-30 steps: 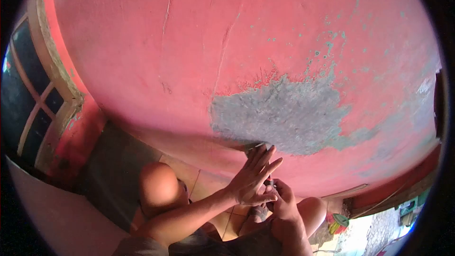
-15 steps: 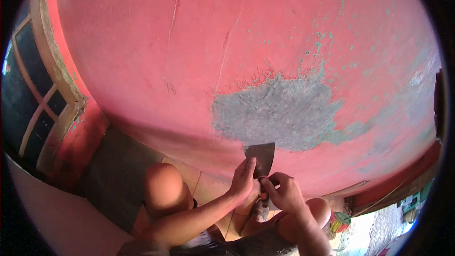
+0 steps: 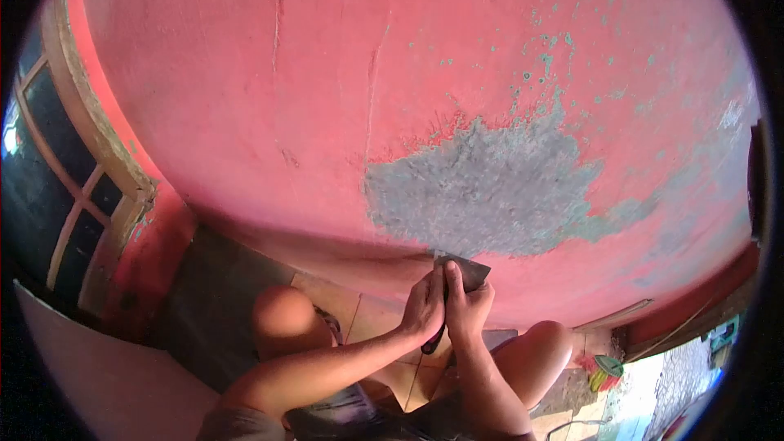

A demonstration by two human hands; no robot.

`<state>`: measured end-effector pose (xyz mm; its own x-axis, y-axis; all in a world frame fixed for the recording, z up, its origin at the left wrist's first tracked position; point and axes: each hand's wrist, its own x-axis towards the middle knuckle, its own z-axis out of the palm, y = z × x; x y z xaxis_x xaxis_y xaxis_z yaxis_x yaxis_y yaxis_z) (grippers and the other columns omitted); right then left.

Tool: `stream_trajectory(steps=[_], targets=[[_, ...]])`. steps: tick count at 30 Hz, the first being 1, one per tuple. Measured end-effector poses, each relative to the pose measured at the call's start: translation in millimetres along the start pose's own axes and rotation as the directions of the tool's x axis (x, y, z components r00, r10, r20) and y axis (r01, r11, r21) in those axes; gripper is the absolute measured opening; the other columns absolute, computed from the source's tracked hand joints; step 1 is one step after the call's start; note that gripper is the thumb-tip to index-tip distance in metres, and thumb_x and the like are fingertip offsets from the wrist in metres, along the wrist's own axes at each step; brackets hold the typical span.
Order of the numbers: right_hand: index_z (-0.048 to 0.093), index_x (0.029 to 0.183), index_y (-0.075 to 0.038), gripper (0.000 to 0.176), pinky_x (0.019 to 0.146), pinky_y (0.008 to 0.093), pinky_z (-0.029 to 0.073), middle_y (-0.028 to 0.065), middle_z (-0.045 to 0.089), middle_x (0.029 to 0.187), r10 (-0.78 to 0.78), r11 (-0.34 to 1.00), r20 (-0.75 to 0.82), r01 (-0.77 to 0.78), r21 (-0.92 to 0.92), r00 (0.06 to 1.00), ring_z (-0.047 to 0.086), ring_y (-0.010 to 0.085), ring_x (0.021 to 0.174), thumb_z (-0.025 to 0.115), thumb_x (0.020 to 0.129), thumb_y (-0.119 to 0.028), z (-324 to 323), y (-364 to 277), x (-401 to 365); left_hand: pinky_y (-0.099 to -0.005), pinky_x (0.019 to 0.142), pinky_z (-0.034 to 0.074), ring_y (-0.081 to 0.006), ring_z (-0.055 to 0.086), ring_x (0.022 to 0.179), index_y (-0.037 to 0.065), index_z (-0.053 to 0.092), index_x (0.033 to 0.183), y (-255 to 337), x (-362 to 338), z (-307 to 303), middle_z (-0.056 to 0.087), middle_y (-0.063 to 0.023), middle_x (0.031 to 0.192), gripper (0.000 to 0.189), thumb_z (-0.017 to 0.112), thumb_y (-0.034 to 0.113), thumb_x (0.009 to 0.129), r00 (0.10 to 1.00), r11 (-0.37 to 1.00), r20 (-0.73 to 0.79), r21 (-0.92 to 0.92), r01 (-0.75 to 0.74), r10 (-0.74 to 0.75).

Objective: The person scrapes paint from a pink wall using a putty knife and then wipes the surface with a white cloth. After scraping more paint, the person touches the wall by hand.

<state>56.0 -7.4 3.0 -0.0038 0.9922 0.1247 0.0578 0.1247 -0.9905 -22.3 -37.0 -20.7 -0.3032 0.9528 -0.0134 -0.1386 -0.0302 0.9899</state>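
A wide-bladed scraper [image 3: 474, 271] is held between my two hands, its dark metal blade up at the lower edge of the grey bare patch [image 3: 482, 192] in the pink wall [image 3: 220, 98]. My left hand [image 3: 423, 308] is closed around the scraper from the left. From the other side my right hand [image 3: 469, 306] grips it, with the thumb laid along the base of the blade. Below the palms pokes the dark end of the handle; the rest of it is hidden by the fingers.
My bent knees [image 3: 283, 314] flank the arms over the tiled floor [image 3: 355, 314]. On the left is a wooden-framed window or door [image 3: 82, 188]. A red and green bundle [image 3: 604, 371] lies at the right, near a wooden ledge [image 3: 694, 310]. Green flaking spots run above the patch.
The scraper has turned, so its blade now tilts to the right. My right hand has shifted from the handle up beside the blade, close against the left hand. The view has moved slightly.
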Motion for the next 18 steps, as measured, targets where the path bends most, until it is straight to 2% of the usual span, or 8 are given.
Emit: stream_trajectory(steps=[3, 7, 8, 11, 12, 15, 18], targets=[[0.072, 0.097, 0.005, 0.022, 0.075, 0.0279, 0.052, 0.007, 0.074, 0.088, 0.005, 0.998, -0.053, -0.001, 0.065, 0.999, 0.064, 0.0097, 0.082, 0.07, 0.096, -0.017, 8.6, 4.0, -3.6, -0.0377, 0.072, 0.049, -0.0214, 0.063, 0.08, -0.006, 0.064, 0.103, 5.3, 2.0, -7.8, 0.066, -0.0153, 0.08, 0.055, 0.035, 0.041, 0.11, 0.998, 0.994, -0.023, 0.09, 0.062, -0.06], [0.069, 0.098, 0.002, 0.022, 0.069, 0.0268, 0.05, 0.0026, 0.069, 0.088, 0.13, 0.97, -0.061, -0.114, 0.215, 0.99, 0.06, 0.0081, 0.078, 0.068, 0.098, -0.02, 29.5, 27.5, -14.0, -0.0406, 0.066, 0.049, -0.0247, 0.067, 0.074, -0.006, 0.065, 0.097, -9.6, 3.4, -27.6, 0.065, -0.0234, 0.076, 0.051, 0.042, 0.038, 0.108, 0.985, 0.958, -0.135, 0.28, -0.064, 0.105], [0.068, 0.099, 0.002, 0.025, 0.069, 0.0268, 0.05, 0.003, 0.069, 0.09, 0.169, 0.948, -0.017, -0.158, 0.277, 0.986, 0.059, 0.0083, 0.08, 0.067, 0.099, -0.023, 31.9, 32.4, -15.9, -0.0412, 0.066, 0.049, -0.0302, 0.068, 0.073, -0.005, 0.066, 0.097, -26.1, 5.7, -31.1, 0.066, -0.0242, 0.078, 0.048, 0.044, 0.037, 0.107, 0.984, 0.97, -0.16, 0.239, -0.036, 0.076], [0.068, 0.097, 0.001, 0.027, 0.069, 0.0269, 0.05, 0.0033, 0.069, 0.09, 0.213, 0.943, -0.075, -0.185, 0.278, 0.974, 0.06, 0.0088, 0.08, 0.065, 0.1, -0.025, 35.8, 32.2, -21.3, -0.0378, 0.07, 0.049, -0.0161, 0.061, 0.078, -0.007, 0.064, 0.101, -14.4, 2.1, -35.6, 0.066, -0.0183, 0.08, 0.046, 0.046, 0.035, 0.107, 0.996, 0.94, -0.093, 0.34, 0.014, 0.019], [0.068, 0.097, 0.001, 0.028, 0.069, 0.027, 0.05, 0.0033, 0.069, 0.089, 0.191, 0.946, -0.119, -0.151, 0.286, 0.974, 0.06, 0.0093, 0.079, 0.064, 0.101, -0.027, 38.0, 27.4, -20.6, -0.0374, 0.07, 0.049, -0.0161, 0.062, 0.078, -0.007, 0.064, 0.1, -9.9, 4.2, -36.4, 0.066, -0.0189, 0.081, 0.046, 0.046, 0.035, 0.108, 0.997, 0.924, -0.068, 0.381, 0.003, 0.025], [0.068, 0.097, 0.001, 0.028, 0.069, 0.0274, 0.05, 0.0034, 0.069, 0.089, 0.21, 0.939, -0.115, -0.167, 0.299, 0.971, 0.06, 0.0094, 0.079, 0.066, 0.1, -0.027, 36.1, 30.4, -16.9, -0.0378, 0.07, 0.049, -0.017, 0.062, 0.078, -0.007, 0.064, 0.1, -7.8, 7.6, -37.0, 0.067, -0.0188, 0.08, 0.046, 0.045, 0.034, 0.108, 0.998, 0.913, -0.034, 0.403, 0.059, -0.049], [0.068, 0.095, 0.003, 0.026, 0.069, 0.0261, 0.049, 0.0023, 0.068, 0.087, 0.247, 0.932, -0.117, -0.203, 0.302, 0.962, 0.058, 0.0082, 0.078, 0.065, 0.1, -0.022, 38.9, 29.9, -14.4, -0.0377, 0.07, 0.049, -0.0172, 0.063, 0.079, -0.007, 0.065, 0.1, -16.5, 7.9, -32.0, 0.067, -0.0186, 0.081, 0.046, 0.045, 0.034, 0.108, 0.995, 0.949, -0.096, 0.316, -0.009, 0.041]])
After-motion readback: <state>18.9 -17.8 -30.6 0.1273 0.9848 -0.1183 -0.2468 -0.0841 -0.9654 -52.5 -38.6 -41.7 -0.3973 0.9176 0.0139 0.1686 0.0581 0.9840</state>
